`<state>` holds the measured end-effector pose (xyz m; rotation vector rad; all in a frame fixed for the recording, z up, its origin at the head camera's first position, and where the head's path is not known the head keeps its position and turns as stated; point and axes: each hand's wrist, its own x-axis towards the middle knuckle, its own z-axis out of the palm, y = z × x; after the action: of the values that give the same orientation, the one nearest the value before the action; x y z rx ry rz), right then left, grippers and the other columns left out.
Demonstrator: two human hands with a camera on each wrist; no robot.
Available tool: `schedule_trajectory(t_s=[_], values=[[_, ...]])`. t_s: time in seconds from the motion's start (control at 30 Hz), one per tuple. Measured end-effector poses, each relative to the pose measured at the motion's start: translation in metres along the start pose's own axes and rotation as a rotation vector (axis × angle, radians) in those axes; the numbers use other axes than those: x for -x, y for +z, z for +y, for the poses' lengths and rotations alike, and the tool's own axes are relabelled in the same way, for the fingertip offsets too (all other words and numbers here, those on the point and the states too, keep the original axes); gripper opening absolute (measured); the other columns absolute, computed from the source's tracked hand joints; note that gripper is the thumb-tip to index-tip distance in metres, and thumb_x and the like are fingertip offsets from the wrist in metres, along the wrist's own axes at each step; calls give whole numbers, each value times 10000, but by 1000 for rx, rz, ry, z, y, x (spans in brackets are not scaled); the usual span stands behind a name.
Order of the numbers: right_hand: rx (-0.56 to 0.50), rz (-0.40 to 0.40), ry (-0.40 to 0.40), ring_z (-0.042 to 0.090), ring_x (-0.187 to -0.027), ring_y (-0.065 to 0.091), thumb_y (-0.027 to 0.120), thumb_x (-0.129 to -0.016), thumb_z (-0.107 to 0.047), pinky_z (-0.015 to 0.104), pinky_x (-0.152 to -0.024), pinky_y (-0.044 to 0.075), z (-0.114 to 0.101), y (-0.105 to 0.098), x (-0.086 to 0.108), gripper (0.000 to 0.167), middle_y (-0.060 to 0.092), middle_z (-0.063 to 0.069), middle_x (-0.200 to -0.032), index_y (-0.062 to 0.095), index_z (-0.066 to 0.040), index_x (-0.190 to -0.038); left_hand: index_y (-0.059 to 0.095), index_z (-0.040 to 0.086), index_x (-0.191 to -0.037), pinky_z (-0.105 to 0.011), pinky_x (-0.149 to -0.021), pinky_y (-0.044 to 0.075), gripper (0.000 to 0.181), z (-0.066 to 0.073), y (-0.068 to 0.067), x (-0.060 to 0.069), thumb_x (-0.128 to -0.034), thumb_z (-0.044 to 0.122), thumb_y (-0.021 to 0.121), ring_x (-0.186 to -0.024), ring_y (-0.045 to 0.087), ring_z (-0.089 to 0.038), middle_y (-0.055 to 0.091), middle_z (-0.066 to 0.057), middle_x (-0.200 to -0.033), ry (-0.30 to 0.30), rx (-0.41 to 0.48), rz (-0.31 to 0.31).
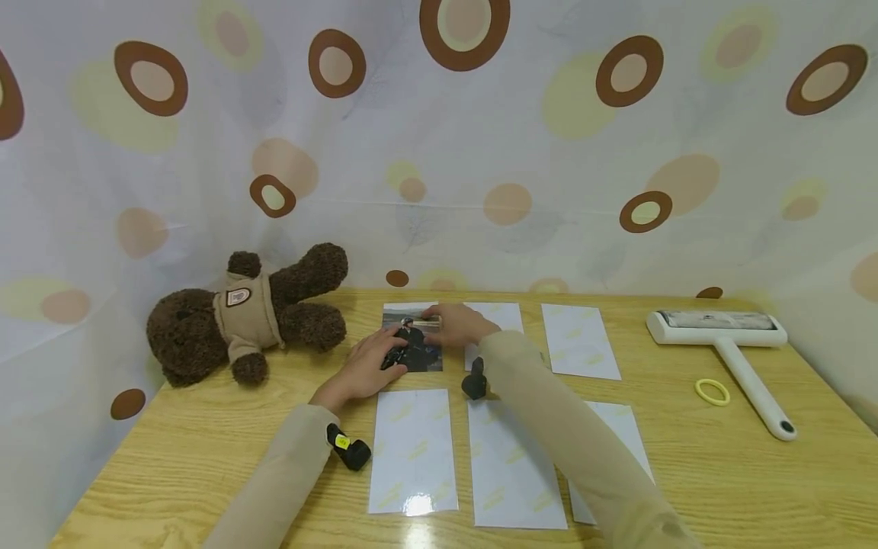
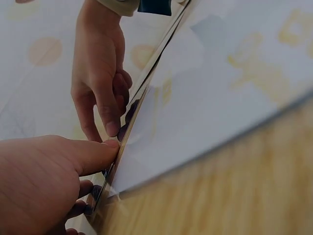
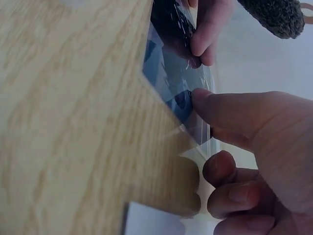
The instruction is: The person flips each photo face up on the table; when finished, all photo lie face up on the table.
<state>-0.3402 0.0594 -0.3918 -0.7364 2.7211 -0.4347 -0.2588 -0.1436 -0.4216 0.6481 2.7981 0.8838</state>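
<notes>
A glossy photo (image 1: 425, 360) with a dark figure lies at the back of the table, left of centre. My left hand (image 1: 370, 366) touches its left side, fingers spread. From the right, my right hand (image 1: 458, 324) reaches over its right side with index finger and thumb apart. Seen in the left wrist view, the left thumb of my left hand (image 2: 54, 176) rests at the edge of a card (image 2: 195, 107), the other hand just beyond. The right wrist view has the thumb of my right hand (image 3: 264, 142) on the photo (image 3: 171, 73), its other fingers bent beside the edge.
White cards lie around the photo, among them one in front (image 1: 413, 457), one at the front middle (image 1: 511, 473) and one at the back right (image 1: 580, 341). A brown plush bear (image 1: 250, 316) lies on the left. To the right are a yellow ring (image 1: 712, 392) and a white T-shaped tool (image 1: 748, 374).
</notes>
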Motion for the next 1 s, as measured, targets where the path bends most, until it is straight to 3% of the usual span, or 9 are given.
schedule_trajectory(t_s=[0.27, 0.37, 0.5, 0.6, 0.77, 0.87, 1.0], values=[[-8, 22, -13, 302, -1248, 539, 596, -957, -307, 471, -1006, 451, 0, 3, 3, 469, 528, 106, -1410, 516, -174, -1399, 484, 51, -1387, -627, -1136, 129, 468, 0, 0, 3, -970, 244, 573, -1460, 160, -389, 233, -167, -1580, 10, -7, 26], [-51, 54, -22, 278, -1139, 588, 560, -970, -274, 445, -930, 482, 4, 0, 9, 431, 540, 118, -1393, 525, -170, -1387, 491, 48, -1383, -640, -1125, 148, 472, 3, -1, 3, -966, 252, 579, -1452, 182, -396, 241, -166, -1577, 22, 1, 40], [-66, 66, -43, 192, -790, 563, 538, -972, -249, 346, -698, 463, 15, -7, 16, 414, 657, 140, -1116, 530, -125, -1368, 484, 37, -1388, -656, -1111, 165, 476, 11, -5, -2, -976, 262, 566, -1444, 203, -399, 245, -162, -1577, 42, 15, 42], [-53, 72, -57, 150, -673, 515, 541, -968, -242, 300, -617, 433, 27, -12, 21, 409, 648, 111, -903, 534, -81, -1345, 469, 39, -1402, -655, -1110, 171, 502, 22, -10, -9, -972, 277, 575, -1443, 214, -393, 229, -151, -1585, 46, -5, -6], [-63, 93, -20, 187, -738, 587, 535, -980, -252, 329, -648, 472, 49, -19, 29, 507, 633, 112, -917, 405, -29, -1417, 441, 57, -1432, -615, -1131, 182, 557, 44, -17, -25, -961, 312, 593, -1448, 222, -369, 212, -131, -1594, 60, -52, -113], [-70, 100, 0, 230, -772, 603, 520, -989, -260, 368, -685, 482, 59, -22, 33, 560, 630, 148, -953, 320, -21, -1455, 437, 52, -1434, -569, -1151, 192, 560, 53, -17, -36, -958, 297, 600, -1457, 213, -339, 219, -120, -1594, 72, -44, -140], [-63, 115, 3, 247, -834, 587, 521, -985, -253, 412, -749, 475, 70, -23, 38, 535, 630, 170, -1011, 352, -21, -1436, 453, 42, -1413, -529, -1151, 231, 541, 60, -9, -51, -950, 272, 613, -1448, 249, -308, 278, -118, -1572, 85, -59, -168]])
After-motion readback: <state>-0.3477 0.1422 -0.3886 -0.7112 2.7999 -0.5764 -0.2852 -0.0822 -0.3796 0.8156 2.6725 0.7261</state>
